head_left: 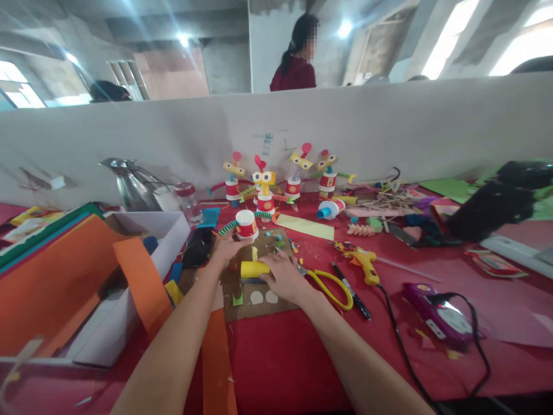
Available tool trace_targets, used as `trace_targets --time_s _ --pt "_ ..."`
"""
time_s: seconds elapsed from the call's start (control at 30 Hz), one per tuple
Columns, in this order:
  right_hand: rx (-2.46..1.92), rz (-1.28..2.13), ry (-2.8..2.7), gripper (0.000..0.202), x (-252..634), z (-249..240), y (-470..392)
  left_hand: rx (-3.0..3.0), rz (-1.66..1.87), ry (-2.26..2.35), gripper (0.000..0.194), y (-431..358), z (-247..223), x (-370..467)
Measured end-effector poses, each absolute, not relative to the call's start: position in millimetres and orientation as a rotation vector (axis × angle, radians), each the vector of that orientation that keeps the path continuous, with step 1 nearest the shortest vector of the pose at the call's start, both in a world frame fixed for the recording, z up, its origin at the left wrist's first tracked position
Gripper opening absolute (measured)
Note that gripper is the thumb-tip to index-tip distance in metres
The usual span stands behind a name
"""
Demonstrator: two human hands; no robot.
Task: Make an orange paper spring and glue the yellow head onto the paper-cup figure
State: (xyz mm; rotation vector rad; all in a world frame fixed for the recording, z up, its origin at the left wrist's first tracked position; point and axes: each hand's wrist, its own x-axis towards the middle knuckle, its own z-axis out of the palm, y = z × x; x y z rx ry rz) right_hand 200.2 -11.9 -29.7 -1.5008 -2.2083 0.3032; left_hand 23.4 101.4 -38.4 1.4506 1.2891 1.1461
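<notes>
- Yellow, smooth and tube-like, the roll (pixel 251 269) lies sideways over the brown cardboard (pixel 246 314) in the head view, directly in front of the person.
- The right hand (pixel 283 275) is partly closed, its fingers and thumb curled around the roll's right end; how hard it presses cannot be told.
- The left hand (pixel 228 249) is bent around the lower left of the red-and-white cup (pixel 246 225), thumb along its rim. The cup has green coiled arms and stands just beyond the roll.
- A light grip seems wise, since the roll looks like paper and would likely dent under a hard pinch; holding the cup low probably spares the coils.
- Keeping the right wrist clear of the yellow-handled scissors (pixel 314 275), just beside it on the red bench (pixel 280 357), seems sensible.
- The glue gun (pixel 365 264) lies farther right; its nozzle may be hot, so reaching around it would be safer.
</notes>
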Motion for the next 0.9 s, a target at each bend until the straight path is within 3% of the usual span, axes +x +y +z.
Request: trace_targets --time_s 0.3,0.47,0.57,0.77,0.9 --pt "-1.507 0.339 -2.154 0.038 205 -24 -14 1.360 1.097 1.012 0.057 85 -30 11" --pt "-1.549 0.374 -1.985 0.021 206 -16 -13 1.387 1.017 1.283 0.048 57 -28 -16" --pt "-1.568 0.355 -1.877 0.021 208 -13 -11 1.541 0.924 1.482 0.042 35 -22 -16" --pt "-1.590 0.194 -1.785 0.018 233 -4 -28 1.973 0.625 1.726 0.062 14 -13 26" --pt "-1.781 0.084 -1.840 0.020 263 -5 -61 2.103 0.494 1.761 0.046 18 -18 41"
